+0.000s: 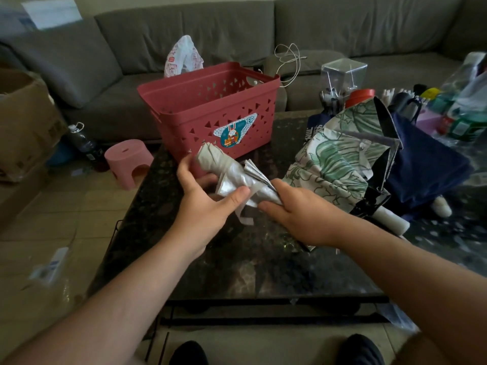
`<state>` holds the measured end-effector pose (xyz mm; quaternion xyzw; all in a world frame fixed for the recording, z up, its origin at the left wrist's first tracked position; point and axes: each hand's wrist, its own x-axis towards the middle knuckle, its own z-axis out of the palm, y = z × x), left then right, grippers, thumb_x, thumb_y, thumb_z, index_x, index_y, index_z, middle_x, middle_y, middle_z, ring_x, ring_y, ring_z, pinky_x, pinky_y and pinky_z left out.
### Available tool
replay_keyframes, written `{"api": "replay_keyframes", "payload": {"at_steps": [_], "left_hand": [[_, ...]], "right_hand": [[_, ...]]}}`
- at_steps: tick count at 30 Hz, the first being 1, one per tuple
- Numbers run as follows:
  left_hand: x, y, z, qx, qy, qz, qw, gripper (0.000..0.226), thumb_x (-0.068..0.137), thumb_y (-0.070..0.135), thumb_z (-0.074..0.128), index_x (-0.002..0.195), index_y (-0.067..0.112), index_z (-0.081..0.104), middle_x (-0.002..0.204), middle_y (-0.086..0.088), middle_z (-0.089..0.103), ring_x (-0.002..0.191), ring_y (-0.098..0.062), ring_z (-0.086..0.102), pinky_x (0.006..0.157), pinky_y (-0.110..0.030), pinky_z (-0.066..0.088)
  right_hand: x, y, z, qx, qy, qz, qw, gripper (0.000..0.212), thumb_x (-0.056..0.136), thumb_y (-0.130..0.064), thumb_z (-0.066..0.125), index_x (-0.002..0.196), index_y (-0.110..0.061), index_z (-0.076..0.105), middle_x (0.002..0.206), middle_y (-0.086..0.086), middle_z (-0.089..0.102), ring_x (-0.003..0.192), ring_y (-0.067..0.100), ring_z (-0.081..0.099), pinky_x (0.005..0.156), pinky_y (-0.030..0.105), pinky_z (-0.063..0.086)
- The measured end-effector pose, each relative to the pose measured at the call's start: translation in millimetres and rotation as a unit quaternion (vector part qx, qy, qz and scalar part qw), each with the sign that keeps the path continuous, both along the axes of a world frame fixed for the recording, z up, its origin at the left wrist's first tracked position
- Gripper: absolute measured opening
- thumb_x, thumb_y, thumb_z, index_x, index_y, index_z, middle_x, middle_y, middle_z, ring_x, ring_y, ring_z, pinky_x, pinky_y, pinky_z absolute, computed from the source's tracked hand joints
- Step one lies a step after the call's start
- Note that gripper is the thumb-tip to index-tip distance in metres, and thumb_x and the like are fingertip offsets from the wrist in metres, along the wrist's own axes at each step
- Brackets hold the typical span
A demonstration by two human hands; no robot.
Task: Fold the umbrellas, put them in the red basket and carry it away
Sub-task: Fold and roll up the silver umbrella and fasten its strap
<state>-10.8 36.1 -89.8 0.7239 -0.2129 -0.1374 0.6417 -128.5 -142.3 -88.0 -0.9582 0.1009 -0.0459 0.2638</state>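
Hands met over the dark stone counter (pixel 237 259), both busy with a silver-grey umbrella (pixel 232 169) held just above its surface. The left hand (pixel 203 204) cupped the rolled canopy from below and the near side, its thumb pressed on the shiny fabric and its fingers curled round the far side. The right hand (pixel 303 214) gripped the umbrella's near end, fingers wrapped round the gathered folds, so the handle could not be seen. The umbrella lay tilted, its rounded far end pointing up and away toward the red basket (pixel 210 101), nearly touching the basket's front wall in this view. A loose strap (pixel 243 218) hung down from the canopy between the two hands.

The red basket stood upright at the far edge of the counter, its walls pierced with triangles and a sticker (pixel 234 133) on the front face; its inside was not visible. To the right of the hands, a green leaf-print umbrella (pixel 329 164) lay half collapsed on the counter, partly over a navy umbrella (pixel 427 167) beside it, with a pale handle (pixel 390 222) sticking out toward the near right. Behind them stood a clutter of small items and a clear plastic box (pixel 342 72).

A grey sofa (pixel 184 30) ran along the back. On the tiled floor at the left were a pink stool (pixel 127 162), a dark bottle (pixel 81 140) and a cardboard box (pixel 23 122).
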Motion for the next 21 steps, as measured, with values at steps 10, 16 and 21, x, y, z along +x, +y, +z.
{"api": "replay_keyframes", "payload": {"at_steps": [10, 16, 21], "left_hand": [[-4, -2, 2, 0.050, 0.185, -0.234, 0.953, 0.046, 0.073, 0.066, 0.070, 0.092, 0.025, 0.078, 0.072, 0.005, 0.055, 0.049, -0.005, 0.030, 0.046, -0.020, 0.026], [-18, -16, 1, 0.000, 0.201, -0.117, 0.972, 0.045, 0.085, 0.060, 0.066, 0.110, 0.023, 0.068, 0.066, 0.009, 0.041, 0.052, -0.007, 0.027, 0.050, -0.025, 0.021], [-20, -22, -3, -0.011, 0.149, -0.025, 0.988, 0.032, 0.093, 0.052, 0.071, 0.101, 0.021, 0.066, 0.067, 0.005, 0.050, 0.055, -0.009, 0.041, 0.047, -0.026, 0.029]], "right_hand": [[-2, -14, 8, -0.019, -0.037, -0.051, 0.998, 0.036, 0.102, -0.059, 0.047, 0.103, -0.023, 0.041, 0.090, 0.003, 0.063, 0.085, 0.031, 0.061, 0.073, 0.047, 0.049], [-3, -10, 5, -0.183, -0.041, -0.057, 0.981, 0.047, 0.096, -0.067, 0.031, 0.114, -0.025, 0.038, 0.094, -0.005, 0.051, 0.089, 0.034, 0.063, 0.063, 0.040, 0.041], [1, -4, 5, -0.177, -0.050, -0.054, 0.981, 0.048, 0.098, -0.065, 0.038, 0.122, -0.023, 0.039, 0.106, 0.002, 0.061, 0.095, 0.037, 0.064, 0.065, 0.041, 0.042]]}}
